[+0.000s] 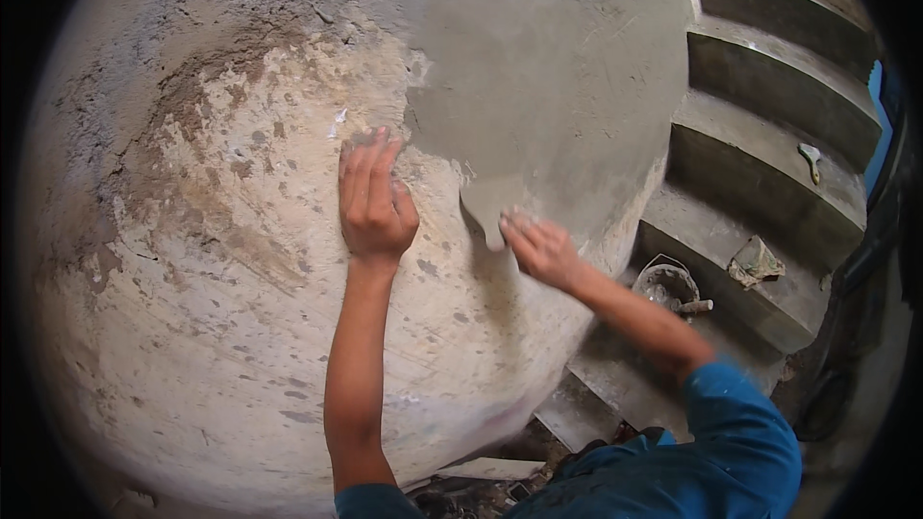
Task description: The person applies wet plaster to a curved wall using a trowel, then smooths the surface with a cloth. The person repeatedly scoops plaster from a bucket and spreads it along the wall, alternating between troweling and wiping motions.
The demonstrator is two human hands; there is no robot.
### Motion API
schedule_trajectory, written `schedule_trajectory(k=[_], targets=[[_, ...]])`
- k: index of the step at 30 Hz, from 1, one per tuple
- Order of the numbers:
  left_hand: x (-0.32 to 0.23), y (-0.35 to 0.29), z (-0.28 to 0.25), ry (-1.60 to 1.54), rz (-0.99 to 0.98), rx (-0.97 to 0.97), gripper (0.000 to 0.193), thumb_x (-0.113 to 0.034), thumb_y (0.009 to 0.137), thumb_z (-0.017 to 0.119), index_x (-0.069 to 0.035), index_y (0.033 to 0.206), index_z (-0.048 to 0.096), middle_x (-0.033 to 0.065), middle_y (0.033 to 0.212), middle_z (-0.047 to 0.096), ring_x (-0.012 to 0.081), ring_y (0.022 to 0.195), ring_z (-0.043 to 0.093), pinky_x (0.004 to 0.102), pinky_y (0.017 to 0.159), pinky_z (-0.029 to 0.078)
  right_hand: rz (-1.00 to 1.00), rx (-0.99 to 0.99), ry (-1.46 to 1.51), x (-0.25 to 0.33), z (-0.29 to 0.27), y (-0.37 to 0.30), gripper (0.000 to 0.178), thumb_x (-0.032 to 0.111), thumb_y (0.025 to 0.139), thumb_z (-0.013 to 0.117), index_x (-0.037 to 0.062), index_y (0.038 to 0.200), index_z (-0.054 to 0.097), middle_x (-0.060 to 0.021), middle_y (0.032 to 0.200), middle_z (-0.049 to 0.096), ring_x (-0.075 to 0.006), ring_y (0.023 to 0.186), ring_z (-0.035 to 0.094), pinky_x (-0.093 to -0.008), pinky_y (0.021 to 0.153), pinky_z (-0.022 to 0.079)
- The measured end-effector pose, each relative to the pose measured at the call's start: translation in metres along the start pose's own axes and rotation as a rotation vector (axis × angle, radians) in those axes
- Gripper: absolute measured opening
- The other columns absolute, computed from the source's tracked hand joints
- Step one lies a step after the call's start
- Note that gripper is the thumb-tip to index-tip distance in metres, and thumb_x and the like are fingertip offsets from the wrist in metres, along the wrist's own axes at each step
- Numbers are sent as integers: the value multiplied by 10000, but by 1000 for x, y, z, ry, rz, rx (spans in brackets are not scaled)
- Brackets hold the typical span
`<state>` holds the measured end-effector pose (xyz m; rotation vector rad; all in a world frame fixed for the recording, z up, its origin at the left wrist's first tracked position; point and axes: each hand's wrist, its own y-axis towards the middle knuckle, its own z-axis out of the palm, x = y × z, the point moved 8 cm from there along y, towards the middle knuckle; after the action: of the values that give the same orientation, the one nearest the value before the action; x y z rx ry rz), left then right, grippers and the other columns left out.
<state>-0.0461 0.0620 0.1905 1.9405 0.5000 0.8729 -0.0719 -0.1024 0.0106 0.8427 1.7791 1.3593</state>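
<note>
A wall fills most of the view, with smooth, damp grey plaster (567,67) at its upper right and a rough, patchy pale surface (260,298) to the left and below. My left hand (375,197) rests on the pale part, fingers stretched upward against it, near the plaster's left edge. Nothing shows in that hand. My right hand (543,252) is closed at the narrow end of a grey, plaster-coloured scraper (487,204). The scraper's broad part lies against the plaster's lower edge. My fingers partly hide the grip, and its exact shape blends into the plaster.
Concrete steps (760,144) climb along the right side. On them are a paintbrush (812,161), a crumpled packet (756,262) and a plaster-smeared bucket (663,279) with a tool handle (694,307) sticking out. A pale board (492,468) lies below the wall.
</note>
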Motion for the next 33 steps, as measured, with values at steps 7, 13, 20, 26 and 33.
schedule_trajectory(k=[7,13,20,26,33], targets=[[-2,1,4,7,27,14,505,18,805,560,-3,1288,704,176,1375,699,380,1285,640,551,1225,413,466,-66,147,-4,-6,-62,444,-108,804,691,-31,1241,698,-232,1225,752,-360,1058,765,-406,842,630],[-1,0,6,5,13,27,517,17,796,562,5,1294,698,187,1368,701,388,1287,640,558,1232,404,415,-58,49,27,28,-26,372,17,904,704,-20,1274,699,-247,1267,741,-361,1073,768,-412,809,630],[-1,0,6,8,29,39,518,3,806,557,1,1306,695,193,1372,699,395,1306,634,560,1226,406,497,-114,238,25,-11,-31,370,-61,852,709,-6,1217,720,-266,1239,741,-328,1065,777,-399,822,636],[-2,0,8,18,24,26,514,4,812,553,6,1307,693,194,1373,698,400,1283,641,562,1218,417,333,-116,25,-33,2,-1,380,14,826,713,5,1206,700,-182,1234,752,-321,1132,745,-421,867,600],[-3,1,9,34,33,44,516,5,802,560,2,1300,698,198,1366,698,394,1280,644,563,1219,416,139,70,183,7,-10,-42,330,3,820,715,4,1150,710,-168,1275,748,-295,1103,761,-401,803,593]])
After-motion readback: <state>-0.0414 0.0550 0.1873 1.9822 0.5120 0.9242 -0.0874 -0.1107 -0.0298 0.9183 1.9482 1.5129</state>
